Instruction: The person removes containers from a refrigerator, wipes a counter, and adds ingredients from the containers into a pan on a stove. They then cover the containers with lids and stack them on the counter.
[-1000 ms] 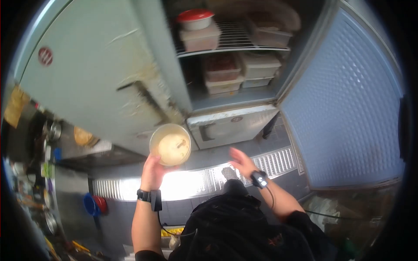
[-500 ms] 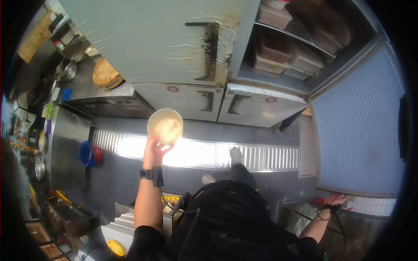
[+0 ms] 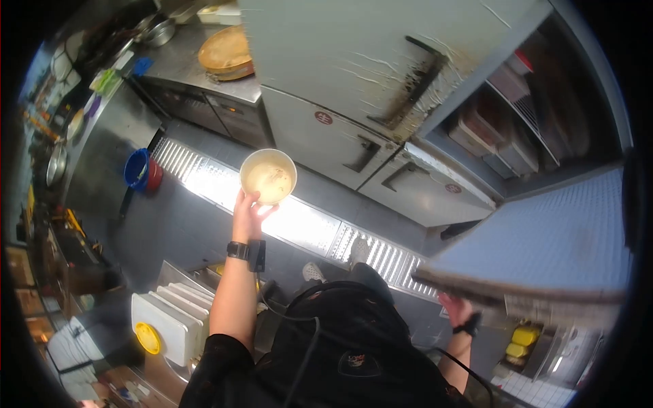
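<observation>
My left hand (image 3: 250, 207) grips the rim and side of a round white tub (image 3: 277, 158), held out over the floor grating. A pale, creamy layer with darker bits covers its inside. Down at the right, my right hand (image 3: 457, 309) has its fingers extended at the edge of the open refrigerator door (image 3: 537, 238), seemingly against it; exact contact is hard to make out. Behind that door, the refrigerator compartment (image 3: 469, 102) shows lidded plastic boxes (image 3: 479, 129) on wire shelves.
Closed refrigerator doors (image 3: 309, 136) line the far side. A metal floor grating (image 3: 306, 224) runs beneath me. A blue bucket (image 3: 136, 170) stands at left, and upright white boards (image 3: 163, 323) are near my left elbow. Another person's pale clothing (image 3: 75, 343) shows at lower left.
The refrigerator door has swung partway inward, and my right hand has come in closer along its edge. My view has turned. My left hand still holds the tub.
</observation>
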Action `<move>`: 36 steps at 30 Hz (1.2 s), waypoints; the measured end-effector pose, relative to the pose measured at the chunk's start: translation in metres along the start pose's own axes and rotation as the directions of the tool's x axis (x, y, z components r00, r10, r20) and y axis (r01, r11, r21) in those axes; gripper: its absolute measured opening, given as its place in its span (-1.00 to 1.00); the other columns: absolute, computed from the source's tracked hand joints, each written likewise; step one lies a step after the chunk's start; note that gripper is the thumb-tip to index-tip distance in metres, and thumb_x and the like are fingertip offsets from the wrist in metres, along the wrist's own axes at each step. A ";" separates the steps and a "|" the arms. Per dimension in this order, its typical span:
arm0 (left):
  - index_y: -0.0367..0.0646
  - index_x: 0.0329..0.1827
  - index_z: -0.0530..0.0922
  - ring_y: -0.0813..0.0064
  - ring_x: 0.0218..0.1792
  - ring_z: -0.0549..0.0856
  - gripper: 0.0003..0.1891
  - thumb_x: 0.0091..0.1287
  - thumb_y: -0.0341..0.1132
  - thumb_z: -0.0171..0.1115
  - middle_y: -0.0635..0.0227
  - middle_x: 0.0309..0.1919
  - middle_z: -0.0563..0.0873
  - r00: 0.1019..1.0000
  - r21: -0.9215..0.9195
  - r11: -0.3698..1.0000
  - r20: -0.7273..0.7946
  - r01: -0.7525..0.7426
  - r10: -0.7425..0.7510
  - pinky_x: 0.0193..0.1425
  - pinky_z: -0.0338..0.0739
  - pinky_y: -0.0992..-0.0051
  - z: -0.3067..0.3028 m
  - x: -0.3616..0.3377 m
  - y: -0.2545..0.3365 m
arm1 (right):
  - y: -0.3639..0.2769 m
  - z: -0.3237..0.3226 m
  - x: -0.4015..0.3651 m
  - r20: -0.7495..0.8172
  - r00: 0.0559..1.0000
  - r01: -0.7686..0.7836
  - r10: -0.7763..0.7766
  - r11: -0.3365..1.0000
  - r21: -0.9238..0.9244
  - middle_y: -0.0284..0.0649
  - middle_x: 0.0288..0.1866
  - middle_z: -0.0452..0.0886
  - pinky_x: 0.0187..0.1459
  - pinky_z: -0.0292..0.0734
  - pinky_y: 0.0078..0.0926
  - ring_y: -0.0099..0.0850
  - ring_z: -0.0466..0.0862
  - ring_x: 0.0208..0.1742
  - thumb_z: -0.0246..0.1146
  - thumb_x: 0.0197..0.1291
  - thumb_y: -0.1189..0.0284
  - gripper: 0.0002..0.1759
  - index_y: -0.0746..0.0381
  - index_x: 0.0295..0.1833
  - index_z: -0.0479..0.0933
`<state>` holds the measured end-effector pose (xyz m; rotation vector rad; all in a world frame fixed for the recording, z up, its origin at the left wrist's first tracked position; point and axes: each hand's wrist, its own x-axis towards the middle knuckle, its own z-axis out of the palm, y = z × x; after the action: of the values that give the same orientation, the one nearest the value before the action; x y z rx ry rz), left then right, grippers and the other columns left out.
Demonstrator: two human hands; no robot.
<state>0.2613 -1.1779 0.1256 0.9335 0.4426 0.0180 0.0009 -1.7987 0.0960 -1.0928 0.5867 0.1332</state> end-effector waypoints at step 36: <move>-0.21 0.54 0.20 0.06 0.37 0.50 -0.31 0.34 -0.24 0.12 0.08 0.42 0.42 0.696 -0.297 0.868 -0.714 -0.399 0.076 0.32 0.56 0.03 -0.057 -0.137 -0.117 | 0.099 0.400 0.417 0.176 0.633 0.679 0.754 -0.650 0.341 -0.13 -0.03 0.76 0.01 0.63 -0.27 -0.22 0.74 0.04 0.18 0.18 0.17 -0.63 0.13 -0.10 0.77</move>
<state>0.0946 -1.2324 0.0549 0.4991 0.9592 0.7157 0.4670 -1.4819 -0.0654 1.6942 1.2243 -0.7929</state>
